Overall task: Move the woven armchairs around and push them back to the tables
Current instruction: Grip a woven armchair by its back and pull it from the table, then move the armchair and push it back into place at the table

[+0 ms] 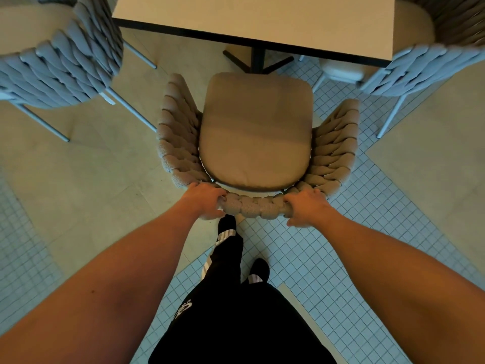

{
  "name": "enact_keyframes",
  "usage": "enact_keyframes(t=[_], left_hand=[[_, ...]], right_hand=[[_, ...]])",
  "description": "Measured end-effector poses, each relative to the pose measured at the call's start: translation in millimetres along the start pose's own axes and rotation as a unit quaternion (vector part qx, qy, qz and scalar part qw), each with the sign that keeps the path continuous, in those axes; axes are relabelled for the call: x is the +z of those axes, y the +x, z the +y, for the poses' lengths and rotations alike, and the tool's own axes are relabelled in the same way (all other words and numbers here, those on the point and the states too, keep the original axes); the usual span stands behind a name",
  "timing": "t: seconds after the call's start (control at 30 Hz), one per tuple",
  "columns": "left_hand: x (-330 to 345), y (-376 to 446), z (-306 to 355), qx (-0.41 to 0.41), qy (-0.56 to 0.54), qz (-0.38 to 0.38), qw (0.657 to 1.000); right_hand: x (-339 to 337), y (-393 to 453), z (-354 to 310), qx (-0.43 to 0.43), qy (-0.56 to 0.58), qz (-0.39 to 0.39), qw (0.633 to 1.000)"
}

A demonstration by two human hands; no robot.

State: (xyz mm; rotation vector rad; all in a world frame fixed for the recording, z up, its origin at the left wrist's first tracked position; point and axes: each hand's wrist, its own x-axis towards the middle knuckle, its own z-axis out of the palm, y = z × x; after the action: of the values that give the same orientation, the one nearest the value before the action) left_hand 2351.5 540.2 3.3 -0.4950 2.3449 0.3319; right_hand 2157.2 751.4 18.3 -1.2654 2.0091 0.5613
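Standing on a floor (pixel 91 179) part smooth slab, part small square tiles, we face a pale table (pixel 252 19) on a black pedestal; our left hand (pixel 206 199) and right hand (pixel 305 206) curl round the back rim of the armchair (pixel 256 132), its seat front at the table's near edge; two more chairs (pixel 60 67) flank the table's corners.

The floor (pixel 86 179) mixes two surfaces — broad beige slabs and bands of small pale square tiles (pixel 315 258) that cross diagonally. Warm, dim light colours the slabs, while the tiles look cooler, faintly bluish.
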Motion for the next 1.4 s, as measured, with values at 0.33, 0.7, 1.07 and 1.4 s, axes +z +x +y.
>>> enact_keyframes(t=[0.33, 0.7, 1.07, 1.4], left_hand=[[-6, -40, 2, -0.076, -0.107, 0.058, 0.990], [10, -109, -19, -0.183, -0.156, 0.085, 0.967], [28, -180, -102, -0.280, -0.243, 0.113, 0.922], [37, -206, -228, -0.302, -0.275, 0.113, 0.906]], right_hand=[[-19, -26, -16, -0.028, 0.031, 0.018, 0.999], [-61, -36, -63, -0.094, 0.038, 0.043, 0.994], [-118, -15, -171, -0.196, -0.028, 0.070, 0.978], [-184, 37, -297, -0.200, -0.072, 0.054, 0.976]])
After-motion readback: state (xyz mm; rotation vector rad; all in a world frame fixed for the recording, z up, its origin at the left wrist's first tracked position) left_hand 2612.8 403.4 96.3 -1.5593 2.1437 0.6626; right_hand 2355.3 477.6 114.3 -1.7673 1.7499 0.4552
